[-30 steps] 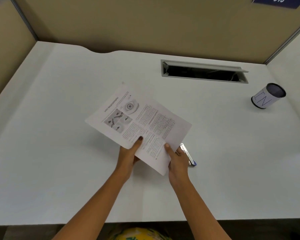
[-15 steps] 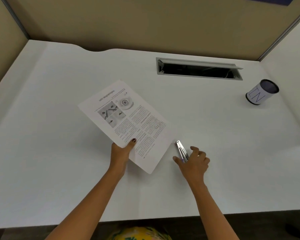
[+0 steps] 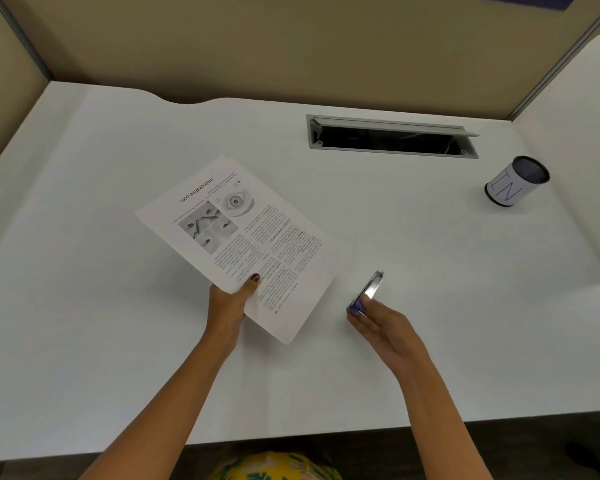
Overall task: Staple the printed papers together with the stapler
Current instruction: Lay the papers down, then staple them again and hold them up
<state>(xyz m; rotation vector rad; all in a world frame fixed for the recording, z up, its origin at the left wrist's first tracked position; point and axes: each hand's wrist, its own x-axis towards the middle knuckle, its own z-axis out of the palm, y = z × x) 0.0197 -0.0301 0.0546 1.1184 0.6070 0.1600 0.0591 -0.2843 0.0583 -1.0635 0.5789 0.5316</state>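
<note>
Left hand (image 3: 227,306) pinched the papers (image 3: 236,244) by the near edge, thumb on top — sheets gathered, not yet stapled. Right hand (image 3: 383,327), just right of the papers, had fingers closed round the stapler (image 3: 368,294).

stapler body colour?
Purple body, shiny metal top; stapler in right hand, head view.
</note>
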